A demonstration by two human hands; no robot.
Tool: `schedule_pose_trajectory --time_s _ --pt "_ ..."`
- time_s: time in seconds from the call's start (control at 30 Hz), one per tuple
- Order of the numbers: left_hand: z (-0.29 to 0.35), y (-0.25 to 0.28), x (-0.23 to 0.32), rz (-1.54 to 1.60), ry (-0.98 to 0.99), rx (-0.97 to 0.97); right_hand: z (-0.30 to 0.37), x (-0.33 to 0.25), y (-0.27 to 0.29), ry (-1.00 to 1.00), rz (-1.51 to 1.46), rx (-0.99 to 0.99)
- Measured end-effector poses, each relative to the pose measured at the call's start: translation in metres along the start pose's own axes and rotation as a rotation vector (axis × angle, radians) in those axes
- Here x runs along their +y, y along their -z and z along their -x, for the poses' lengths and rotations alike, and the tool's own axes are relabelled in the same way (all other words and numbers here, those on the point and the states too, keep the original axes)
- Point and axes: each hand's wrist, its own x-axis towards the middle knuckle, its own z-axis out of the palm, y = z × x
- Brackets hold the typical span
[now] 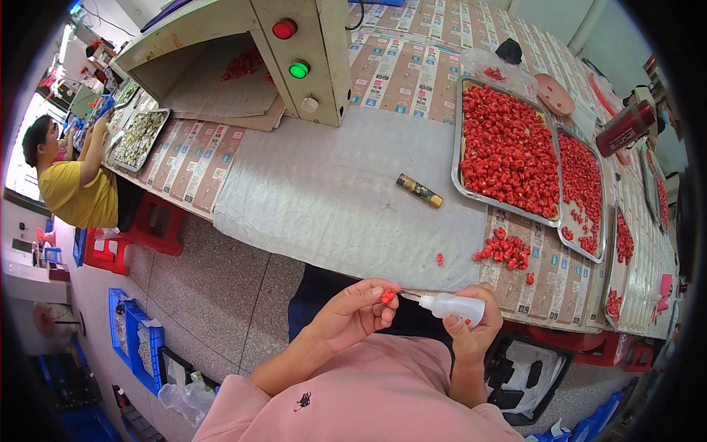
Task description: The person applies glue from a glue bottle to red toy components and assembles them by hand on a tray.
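My left hand (345, 318) pinches a small glossy red piece (387, 296) between thumb and fingertips, in front of my chest at the table's near edge. Wrapped in my right hand (471, 340) is a white squeeze bottle (442, 304), tilted on its side with its thin nozzle pointing left toward the red piece. The nozzle's tip is close to the left fingers; whether it touches the piece I cannot tell. A loose pile of similar red pieces (508, 250) lies on the table beyond my right hand, and a single red bit (440, 258) lies left of that pile.
A metal tray (456, 158) heaped with red pieces stands at the right, with further trays beyond. A black-and-gold cylinder (420, 191) lies on the pale sheet (317, 184). An open-fronted machine (317, 66) stands at the back left. A person in yellow (81, 191) sits far left.
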Motion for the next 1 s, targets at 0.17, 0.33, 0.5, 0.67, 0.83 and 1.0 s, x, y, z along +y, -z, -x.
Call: schedule_pose_trajectory --time_s 0.17,0.33,0.5,0.67,0.83,1.0 --pt "0.000 0.000 0.001 0.016 0.015 -0.011 0.001 0.003 0.001 -0.012 -0.015 -0.007" --pt "-0.002 0.003 0.002 0.047 0.054 -0.043 0.001 0.002 0.001 -0.013 -0.017 -0.011" --pt "0.000 0.000 0.002 -0.008 0.025 -0.012 0.000 -0.001 0.001 0.019 -0.003 -0.003" --pt "0.002 -0.004 0.002 -0.139 -0.078 0.048 0.002 -0.003 0.001 0.026 0.026 0.015" --pt "0.001 -0.009 0.003 -0.190 -0.139 0.108 0.002 -0.005 0.000 0.051 0.042 0.029" --pt "0.001 -0.012 0.001 -0.223 -0.181 0.124 0.003 -0.004 -0.001 0.067 0.059 0.024"
